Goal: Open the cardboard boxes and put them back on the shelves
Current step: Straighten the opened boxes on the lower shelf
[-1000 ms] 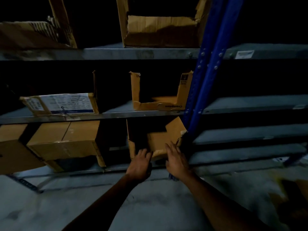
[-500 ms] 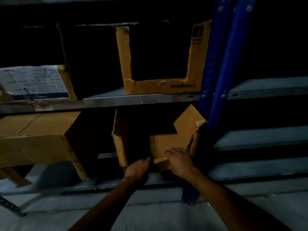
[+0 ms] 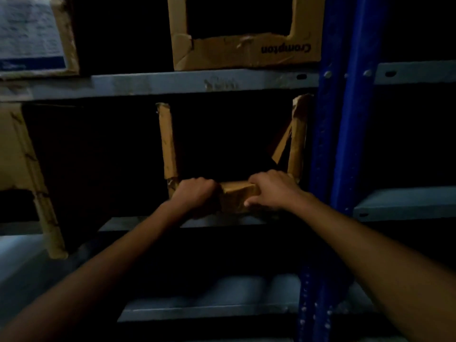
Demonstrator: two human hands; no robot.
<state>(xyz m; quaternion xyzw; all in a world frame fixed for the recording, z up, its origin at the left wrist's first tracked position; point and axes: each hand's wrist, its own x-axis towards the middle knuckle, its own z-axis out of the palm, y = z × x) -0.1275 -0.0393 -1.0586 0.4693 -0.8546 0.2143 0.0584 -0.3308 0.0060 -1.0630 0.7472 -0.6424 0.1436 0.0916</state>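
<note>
An opened brown cardboard box [image 3: 168, 141] stands on the lower grey shelf [image 3: 138, 224], its open front facing me and its inside dark. My left hand [image 3: 195, 193] grips the left part of the box's folded bottom flap [image 3: 237, 196], fingers curled over its edge. My right hand [image 3: 271, 191] grips the same flap on the right, thumb under it. A side flap [image 3: 281, 144] leans inward at the box's right wall.
A cut-open Crompton box [image 3: 246, 51] sits on the shelf above [image 3: 197, 81]. A labelled box [image 3: 34, 35] stands at upper left, another carton [image 3: 22, 154] at left. Blue uprights [image 3: 343, 119] run close beside the box on the right; grey shelves [image 3: 404, 202] lie beyond.
The view has moved closer to the lower box. The front flap that stood up is now folded down, and both hands have closed over its edge.
</note>
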